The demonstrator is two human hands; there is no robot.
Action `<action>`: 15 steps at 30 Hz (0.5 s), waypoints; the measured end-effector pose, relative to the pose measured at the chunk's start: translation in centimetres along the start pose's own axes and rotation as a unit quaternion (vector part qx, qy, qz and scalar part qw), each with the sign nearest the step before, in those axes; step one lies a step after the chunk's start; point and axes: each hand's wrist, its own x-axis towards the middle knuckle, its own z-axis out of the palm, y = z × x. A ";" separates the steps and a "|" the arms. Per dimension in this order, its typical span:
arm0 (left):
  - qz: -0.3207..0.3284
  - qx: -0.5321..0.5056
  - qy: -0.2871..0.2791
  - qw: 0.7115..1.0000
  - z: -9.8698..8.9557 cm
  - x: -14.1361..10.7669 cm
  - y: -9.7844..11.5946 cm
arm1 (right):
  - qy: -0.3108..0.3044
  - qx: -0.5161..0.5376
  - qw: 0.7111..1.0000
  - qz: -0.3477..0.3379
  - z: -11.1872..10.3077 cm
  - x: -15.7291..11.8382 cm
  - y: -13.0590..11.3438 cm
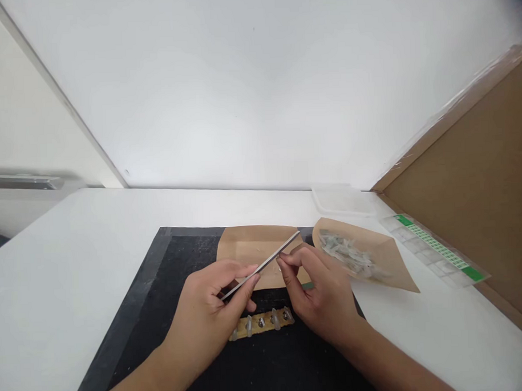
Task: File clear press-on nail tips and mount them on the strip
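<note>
At the centre of the frame, I hold a thin, straight, grey strip with a pale edge [270, 258], slanted from lower left to upper right. My left grip [213, 302] is clamped on its lower part, thumb against fingers. My right grip [322, 287] has thumb and forefinger together just beside its upper part; I cannot tell whether a small piece sits between them.

Handling: I judge the strip light and stiff, its smooth face apt to slip or twist. Take hold across the flat faces near the lower end, with light, even pressure; the narrow profile suggests it could bend.

Below, at lower centre, a yellow, flat strip bearing small translucent pieces [255, 327] lies on the black, rectangular mat [162, 313]. Right of centre, a tan, open paper holder [396, 270] contains loose, translucent slivers [349, 255].
</note>
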 end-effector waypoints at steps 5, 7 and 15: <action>0.001 -0.011 -0.002 1.000 0.2 0.0 0.2 | -0.002 0.025 1.000 0.013 0.2 0.0 -0.1; 0.004 -0.015 -0.010 1.000 0.3 0.0 0.2 | 0.001 0.025 1.000 0.014 0.3 0.0 -0.1; 0.049 0.019 -0.003 0.999 0.4 -0.1 -0.1 | 0.000 0.002 1.000 0.001 0.2 0.1 0.0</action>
